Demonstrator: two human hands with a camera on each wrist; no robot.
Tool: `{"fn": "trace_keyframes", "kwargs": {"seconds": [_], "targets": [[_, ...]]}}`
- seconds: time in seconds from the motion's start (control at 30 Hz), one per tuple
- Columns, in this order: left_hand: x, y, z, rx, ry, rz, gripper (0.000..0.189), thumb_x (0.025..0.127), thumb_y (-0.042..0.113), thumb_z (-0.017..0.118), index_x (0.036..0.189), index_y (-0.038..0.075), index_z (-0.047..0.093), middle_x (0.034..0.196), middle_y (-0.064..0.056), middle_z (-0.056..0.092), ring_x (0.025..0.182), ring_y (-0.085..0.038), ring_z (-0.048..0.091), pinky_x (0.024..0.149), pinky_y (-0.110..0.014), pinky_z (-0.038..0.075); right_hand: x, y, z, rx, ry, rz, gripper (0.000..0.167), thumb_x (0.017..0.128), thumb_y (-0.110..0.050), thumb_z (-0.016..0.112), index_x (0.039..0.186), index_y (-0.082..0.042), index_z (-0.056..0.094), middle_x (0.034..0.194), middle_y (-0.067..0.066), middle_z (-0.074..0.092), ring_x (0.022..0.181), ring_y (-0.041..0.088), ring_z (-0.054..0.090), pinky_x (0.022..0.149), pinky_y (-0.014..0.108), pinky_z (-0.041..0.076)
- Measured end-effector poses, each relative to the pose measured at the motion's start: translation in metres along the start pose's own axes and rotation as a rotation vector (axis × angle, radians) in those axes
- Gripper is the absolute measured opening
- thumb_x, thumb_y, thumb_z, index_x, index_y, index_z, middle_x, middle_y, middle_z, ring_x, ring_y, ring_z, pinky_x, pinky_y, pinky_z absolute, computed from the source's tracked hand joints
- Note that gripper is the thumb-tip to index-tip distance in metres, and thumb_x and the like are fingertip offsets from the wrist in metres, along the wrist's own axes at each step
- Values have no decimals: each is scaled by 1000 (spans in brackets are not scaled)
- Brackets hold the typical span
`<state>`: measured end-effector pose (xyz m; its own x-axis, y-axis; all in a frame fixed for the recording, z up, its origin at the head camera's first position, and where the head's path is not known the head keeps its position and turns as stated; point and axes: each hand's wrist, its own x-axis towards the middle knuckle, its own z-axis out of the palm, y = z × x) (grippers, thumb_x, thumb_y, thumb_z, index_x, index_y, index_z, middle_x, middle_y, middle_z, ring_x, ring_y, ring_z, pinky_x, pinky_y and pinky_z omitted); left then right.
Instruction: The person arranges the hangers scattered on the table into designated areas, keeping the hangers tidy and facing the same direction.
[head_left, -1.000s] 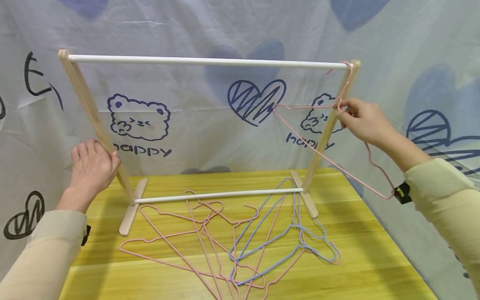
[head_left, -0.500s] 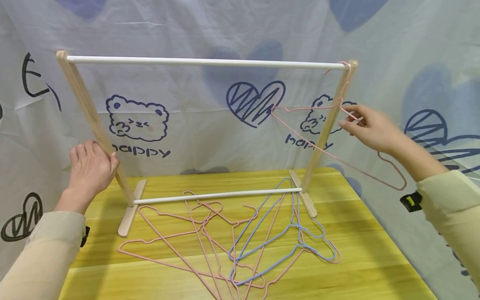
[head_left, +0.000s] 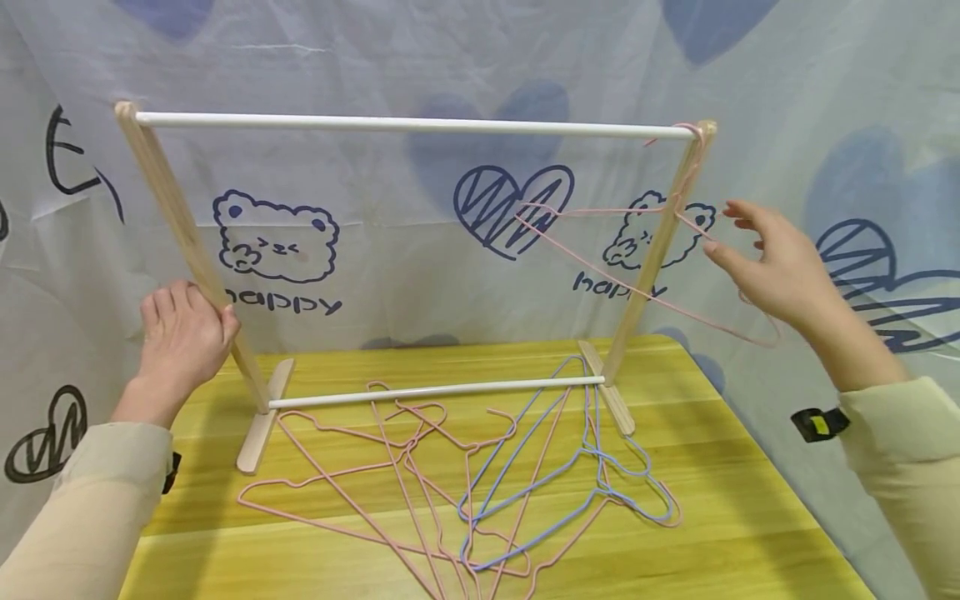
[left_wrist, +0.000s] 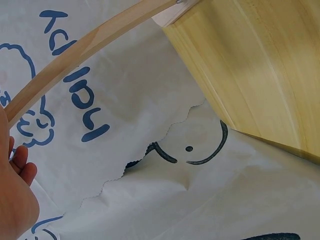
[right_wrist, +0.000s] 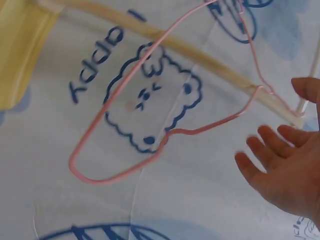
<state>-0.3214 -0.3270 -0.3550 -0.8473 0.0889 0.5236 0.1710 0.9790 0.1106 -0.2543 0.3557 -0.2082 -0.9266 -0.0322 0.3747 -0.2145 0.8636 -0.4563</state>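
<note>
A small rack has a white top bar between two wooden posts. My left hand grips the left post low down, thumb on the near side; the left wrist view shows this hand at its left edge, fingertips curled. From the right end of the bar hangs a pink wire hanger, its hook over the bar beside the right post. My right hand is just right of that hanger, fingers spread and holding nothing. In the right wrist view the hanger hangs tilted beside the open hand.
Several pink hangers and a few blue hangers lie tangled on the yellow wood-grain table, in front of and under the rack's lower white rod. A printed cloth hangs behind.
My right hand has let go of the pink hanger and drawn back to the right. The hanger has swung, its left end moving left. My left hand has stayed on the post.
</note>
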Motion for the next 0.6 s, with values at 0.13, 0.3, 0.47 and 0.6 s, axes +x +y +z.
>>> {"fn": "trace_keyframes", "kwargs": {"seconds": [0.13,0.3,0.47,0.6], "targets": [[0,-1,1,-5,-10,-4,41,105,24,41,89,-14,36,97,-31,30,93,-50,25,87,-63,17,-13,-10,10,51,112,-29,69,106,-38,55,164,-13,28,164,21,32,143,56,33,109,73,28],[0,-2,2,-7,-8,-5,41,105,24,41,89,-14,36,97,-30,29,92,-50,24,87,-63,17,-29,-24,29,97,220,-130,59,103,-24,62,157,-8,43,158,19,43,142,47,41,113,66,32],[0,-1,1,-13,-4,-3,41,105,23,41,89,-14,36,97,-30,30,92,-50,24,87,-63,16,-45,-34,55,111,299,-221,51,98,-14,68,147,-7,54,150,17,53,134,44,50,109,62,40],[0,-1,1,-14,-9,-9,41,105,23,41,90,-14,36,98,-30,30,92,-50,24,87,-63,16,-56,-39,80,165,328,-316,48,94,-5,71,140,-2,59,142,18,60,128,40,56,108,42,43]]}}
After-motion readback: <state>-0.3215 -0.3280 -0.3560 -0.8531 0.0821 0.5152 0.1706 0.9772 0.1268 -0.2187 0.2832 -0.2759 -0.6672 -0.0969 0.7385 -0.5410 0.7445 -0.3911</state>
